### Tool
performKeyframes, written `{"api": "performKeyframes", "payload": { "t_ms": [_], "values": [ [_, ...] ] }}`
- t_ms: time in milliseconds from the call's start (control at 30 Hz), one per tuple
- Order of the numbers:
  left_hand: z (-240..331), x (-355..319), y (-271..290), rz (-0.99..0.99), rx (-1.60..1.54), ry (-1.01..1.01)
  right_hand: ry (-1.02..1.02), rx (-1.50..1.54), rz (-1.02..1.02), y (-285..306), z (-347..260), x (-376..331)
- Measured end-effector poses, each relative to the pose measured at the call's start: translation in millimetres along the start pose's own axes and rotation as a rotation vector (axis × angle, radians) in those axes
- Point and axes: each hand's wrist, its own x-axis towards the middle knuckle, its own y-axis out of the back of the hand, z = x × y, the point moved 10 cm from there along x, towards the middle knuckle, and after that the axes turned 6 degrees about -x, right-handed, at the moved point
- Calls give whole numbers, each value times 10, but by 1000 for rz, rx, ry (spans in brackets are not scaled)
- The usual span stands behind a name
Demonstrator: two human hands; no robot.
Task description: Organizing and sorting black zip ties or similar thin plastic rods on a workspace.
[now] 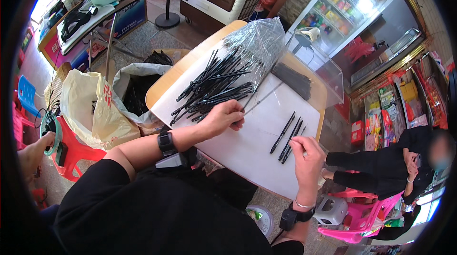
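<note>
My left hand [225, 116] is closed over the middle of the white-topped table, its fingertips at the near end of a thin dark rod [266, 96]. Beside it lies a heap of black ribbed plastic sticks [214, 81], partly inside a clear plastic bag [266, 36]. My right hand [308, 157] is pinched above the table's right side; what its fingers hold, if anything, is too small to make out. Just left of it, several black sticks [283, 132] lie roughly parallel. A bundle of thin dark grey rods [291, 82] rests at the far right of the tabletop.
Left of the table [238, 152] stand a cream plastic bag [97, 107] and an open sack [135, 88] of black pieces. A red stool [81, 148] is farther left. At right are a person in black [395, 160] and a pink chair [357, 217]. A drinks fridge [328, 12] stands behind.
</note>
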Motion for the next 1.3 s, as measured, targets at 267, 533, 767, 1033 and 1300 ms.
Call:
{"api": "performKeyframes", "payload": {
  "t_ms": [267,533,767,1033,1300],
  "values": [
    [-44,34,-245,-93,37,114,-353,656,-74,-1156,497,123],
    [-66,187,-357,-267,-160,92,-527,1157,82,-1266,660,305],
    [-64,195,-354,-268,-205,111,-523,1435,66,-1472,666,260],
    [-48,195,-381,-279,-185,125,-526,1447,-32,-1588,603,235],
    [-62,170,-418,-303,-157,159,-561,1473,-70,-1645,647,208]
  ]
}}
